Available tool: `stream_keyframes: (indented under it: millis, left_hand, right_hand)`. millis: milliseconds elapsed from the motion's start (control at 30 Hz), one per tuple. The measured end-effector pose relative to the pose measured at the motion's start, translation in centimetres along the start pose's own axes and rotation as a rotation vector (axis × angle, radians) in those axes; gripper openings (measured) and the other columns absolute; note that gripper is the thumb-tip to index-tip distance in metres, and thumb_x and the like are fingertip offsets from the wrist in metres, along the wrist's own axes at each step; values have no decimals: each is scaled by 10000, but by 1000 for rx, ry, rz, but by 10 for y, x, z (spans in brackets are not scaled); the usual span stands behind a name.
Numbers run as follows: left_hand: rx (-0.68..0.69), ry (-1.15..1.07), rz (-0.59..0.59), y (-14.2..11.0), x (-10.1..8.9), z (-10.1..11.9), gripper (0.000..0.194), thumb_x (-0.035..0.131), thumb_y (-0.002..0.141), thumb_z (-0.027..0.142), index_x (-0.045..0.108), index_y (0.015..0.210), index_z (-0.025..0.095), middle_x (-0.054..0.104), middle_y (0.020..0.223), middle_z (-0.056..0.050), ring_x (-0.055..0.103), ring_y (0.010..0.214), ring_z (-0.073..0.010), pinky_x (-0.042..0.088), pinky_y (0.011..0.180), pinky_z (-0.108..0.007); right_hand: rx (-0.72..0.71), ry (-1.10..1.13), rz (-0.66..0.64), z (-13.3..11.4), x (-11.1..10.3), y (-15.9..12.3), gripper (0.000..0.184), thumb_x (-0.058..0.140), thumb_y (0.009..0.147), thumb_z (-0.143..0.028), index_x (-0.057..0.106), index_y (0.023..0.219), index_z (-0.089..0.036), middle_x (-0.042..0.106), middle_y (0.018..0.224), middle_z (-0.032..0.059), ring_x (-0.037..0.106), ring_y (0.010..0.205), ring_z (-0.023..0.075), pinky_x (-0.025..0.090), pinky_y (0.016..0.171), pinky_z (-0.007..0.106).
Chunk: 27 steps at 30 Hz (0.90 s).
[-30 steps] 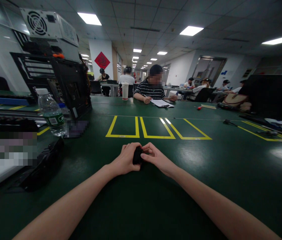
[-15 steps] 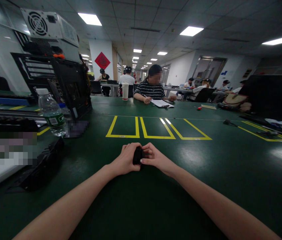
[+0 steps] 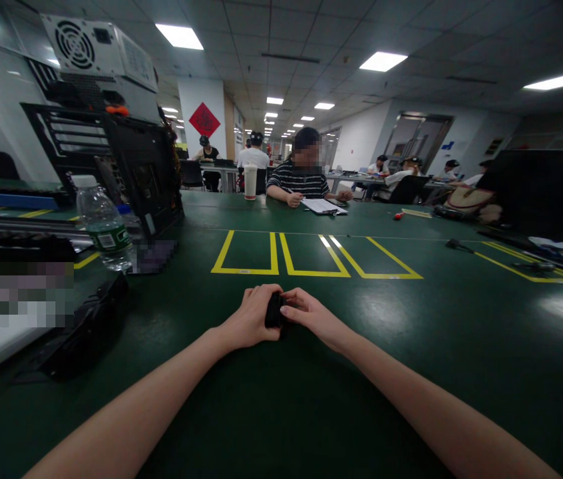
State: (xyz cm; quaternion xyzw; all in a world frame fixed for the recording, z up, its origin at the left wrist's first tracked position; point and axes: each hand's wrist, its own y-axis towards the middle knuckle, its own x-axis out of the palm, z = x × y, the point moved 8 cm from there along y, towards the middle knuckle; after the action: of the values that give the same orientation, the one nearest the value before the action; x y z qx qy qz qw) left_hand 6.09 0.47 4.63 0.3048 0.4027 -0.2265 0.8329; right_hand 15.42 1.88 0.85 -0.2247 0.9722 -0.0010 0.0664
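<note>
Both of my hands meet on the green table (image 3: 411,372) in front of me, around a small black object (image 3: 274,310) that I cannot name. My left hand (image 3: 249,319) wraps its fingers round the object's left side. My right hand (image 3: 309,314) pinches the object's right side, thumb and fingers closed on it. Most of the object is hidden between the two hands. Just beyond them lie yellow tape rectangles (image 3: 311,256).
A water bottle (image 3: 102,223), an open black computer case (image 3: 126,166) with a white power supply (image 3: 99,50) on top, and a black flat part (image 3: 82,326) stand to my left. A person in a striped shirt (image 3: 304,179) writes across the table. Small tools (image 3: 454,245) lie at the right.
My right fingers have shifted slightly on the black object. Both hands stay in the same place.
</note>
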Motion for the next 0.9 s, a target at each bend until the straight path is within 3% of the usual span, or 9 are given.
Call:
stream_keyframes:
  millis: [167,367,667,833,900]
  left_hand:
    - [8,-5,-1,0,1,-1,534,613,646,237,338,1102,200,447,1043,-58,433,971,-232,310,873,-401]
    - [24,22,69,2,5,-7,565,634,606,197,341,1089,196,457,1005,-49,441,950,-226,306,865,-389]
    - [-13,-7,-3,0,1,-2,542,612,643,228,336,1109,194,442,1055,-63,430,966,-231,322,860,-388]
    - [3,-8,-4,1,1,0,542,612,640,221,341,1108,200,451,1048,-60,435,971,-232,302,870,-396]
    - [13,-11,-5,1,0,2,538,606,647,216,337,1112,203,453,1048,-60,437,972,-233,299,869,-401]
  right_hand:
    - [-47,60,-53,-2,3,-1,363,649,632,-254,435,923,-212,503,988,19,496,964,179,394,852,386]
    - [-69,61,-20,-3,2,0,287,572,706,-321,428,928,-211,530,935,16,511,934,171,373,861,390]
    - [-41,32,-56,-2,4,0,313,598,687,-272,449,951,-198,495,1022,34,481,991,174,378,883,372]
    - [-40,60,-107,-3,7,-2,418,663,619,-257,414,951,-218,499,996,21,508,954,177,396,853,391]
    - [-37,53,-80,-4,5,-2,370,635,649,-296,421,941,-219,503,987,19,508,951,177,392,855,390]
